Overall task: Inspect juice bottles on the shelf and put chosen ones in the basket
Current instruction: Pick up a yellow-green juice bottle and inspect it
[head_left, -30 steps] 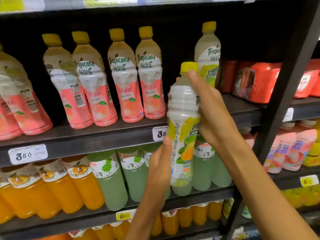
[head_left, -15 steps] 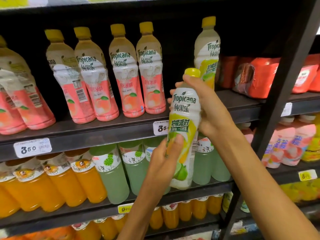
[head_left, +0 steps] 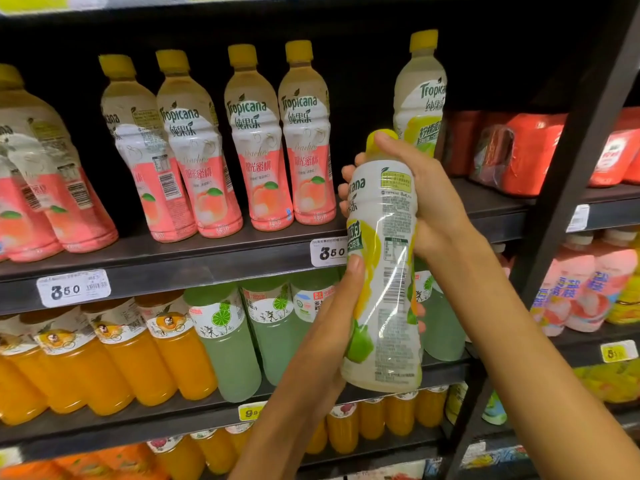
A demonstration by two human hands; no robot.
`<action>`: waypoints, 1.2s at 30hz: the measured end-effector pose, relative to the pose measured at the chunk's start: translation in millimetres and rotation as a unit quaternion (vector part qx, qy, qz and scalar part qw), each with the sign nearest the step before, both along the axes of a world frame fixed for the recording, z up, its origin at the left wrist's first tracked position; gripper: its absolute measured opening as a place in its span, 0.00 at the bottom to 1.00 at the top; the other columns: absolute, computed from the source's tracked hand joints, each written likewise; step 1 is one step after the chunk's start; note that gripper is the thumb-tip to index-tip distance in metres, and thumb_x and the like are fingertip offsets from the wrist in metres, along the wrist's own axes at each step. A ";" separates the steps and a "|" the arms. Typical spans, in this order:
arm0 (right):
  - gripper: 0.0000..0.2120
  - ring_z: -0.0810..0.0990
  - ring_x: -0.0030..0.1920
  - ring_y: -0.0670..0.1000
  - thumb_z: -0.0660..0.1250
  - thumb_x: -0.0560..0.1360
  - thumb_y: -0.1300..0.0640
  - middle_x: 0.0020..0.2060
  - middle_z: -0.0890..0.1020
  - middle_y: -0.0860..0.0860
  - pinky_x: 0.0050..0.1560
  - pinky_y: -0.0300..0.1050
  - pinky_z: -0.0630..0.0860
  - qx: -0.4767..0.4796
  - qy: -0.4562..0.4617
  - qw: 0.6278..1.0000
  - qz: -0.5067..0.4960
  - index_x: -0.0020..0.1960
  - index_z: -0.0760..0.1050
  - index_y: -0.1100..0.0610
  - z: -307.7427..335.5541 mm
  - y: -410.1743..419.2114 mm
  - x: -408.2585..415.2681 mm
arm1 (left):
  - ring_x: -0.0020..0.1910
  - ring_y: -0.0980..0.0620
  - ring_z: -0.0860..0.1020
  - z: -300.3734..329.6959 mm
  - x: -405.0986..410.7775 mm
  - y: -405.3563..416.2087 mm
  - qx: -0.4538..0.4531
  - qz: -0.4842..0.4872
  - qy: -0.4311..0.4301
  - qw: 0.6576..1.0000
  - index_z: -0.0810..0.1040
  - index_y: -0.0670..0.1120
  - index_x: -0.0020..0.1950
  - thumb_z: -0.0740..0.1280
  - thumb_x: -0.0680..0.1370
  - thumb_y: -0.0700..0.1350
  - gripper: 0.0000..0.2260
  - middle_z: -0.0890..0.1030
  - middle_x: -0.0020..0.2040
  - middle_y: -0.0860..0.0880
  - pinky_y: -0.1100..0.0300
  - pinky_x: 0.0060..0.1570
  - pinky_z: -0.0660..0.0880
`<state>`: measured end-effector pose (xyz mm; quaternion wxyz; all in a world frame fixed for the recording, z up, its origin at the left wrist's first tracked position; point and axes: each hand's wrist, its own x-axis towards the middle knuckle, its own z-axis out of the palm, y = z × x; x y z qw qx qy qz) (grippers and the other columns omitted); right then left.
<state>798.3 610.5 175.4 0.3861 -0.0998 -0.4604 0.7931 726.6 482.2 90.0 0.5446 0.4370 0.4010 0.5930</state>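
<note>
Before the dark metal shelf (head_left: 242,258), both hands hold one clear plastic lemon-lime juice bottle with a yellow cap and a yellow-green label (head_left: 384,271) upright in the air, in front of the shelf edge. Its barcode and fine print face the camera. The right hand (head_left: 426,199) wraps around the bottle's upper part, fingers curled behind it and the thumb lying up by the cap. The left hand (head_left: 332,327) grips the lower half from the left, its thumb pressed on the label and its fingertips showing past the bottle's right side. Behind them, on the upper shelf, stand pink-labelled peach juice bottles with yellow caps (head_left: 256,140) in a row, and to their right a second lemon-lime bottle (head_left: 420,95) stands alone. A white price tag reading 350 (head_left: 329,252) sits on the shelf edge, touching the held bottle's left side in view. Below it stand pale green lime drink bottles (head_left: 225,341) and orange juice bottles (head_left: 138,355).
</note>
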 end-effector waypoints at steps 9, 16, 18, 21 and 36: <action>0.27 0.78 0.56 0.61 0.67 0.75 0.49 0.55 0.78 0.63 0.57 0.54 0.77 -0.008 -0.027 0.999 -0.041 0.63 0.72 0.70 2.4 1.3 10.0 | 0.43 0.47 0.83 11.9 -3.3 -5.1 0.015 -0.034 -0.070 0.997 0.84 0.49 0.53 0.71 0.70 0.56 0.16 0.83 0.51 0.42 0.52 0.42 0.81; 0.21 0.82 0.42 0.55 0.63 0.76 0.46 0.43 0.82 0.58 0.45 0.48 0.80 -0.052 -0.059 0.997 0.002 0.47 0.77 0.66 -7.4 -3.6 -2.6 | 0.48 0.40 0.81 29.3 9.7 -15.4 0.045 -0.177 -0.311 0.933 0.75 0.34 0.63 0.66 0.76 0.53 0.25 0.80 0.51 0.35 0.46 0.50 0.78; 0.20 0.78 0.40 0.54 0.62 0.77 0.44 0.44 0.77 0.58 0.45 0.48 0.76 -0.065 -0.096 0.993 -0.004 0.56 0.72 0.62 -8.8 -2.0 -4.0 | 0.49 0.40 0.81 33.3 10.3 -18.0 0.049 -0.171 -0.325 0.929 0.75 0.35 0.64 0.67 0.76 0.52 0.24 0.80 0.51 0.35 0.46 0.51 0.78; 0.19 0.76 0.39 0.53 0.62 0.77 0.45 0.43 0.76 0.57 0.44 0.47 0.75 -0.060 -0.116 0.991 0.002 0.54 0.73 0.62 -7.9 -1.0 -4.7 | 0.49 0.41 0.81 32.6 11.9 -18.4 0.045 -0.160 -0.326 0.931 0.75 0.37 0.64 0.67 0.76 0.52 0.23 0.80 0.51 0.36 0.48 0.51 0.78; 0.13 0.82 0.54 0.54 0.65 0.75 0.50 0.52 0.83 0.54 0.56 0.52 0.79 0.231 -0.026 0.963 -0.139 0.55 0.78 0.55 9.4 -10.7 8.5 | 0.51 0.58 0.82 -1.2 -6.8 2.2 0.099 0.103 0.125 0.982 0.79 0.59 0.52 0.74 0.62 0.55 0.19 0.84 0.51 0.58 0.67 0.46 0.78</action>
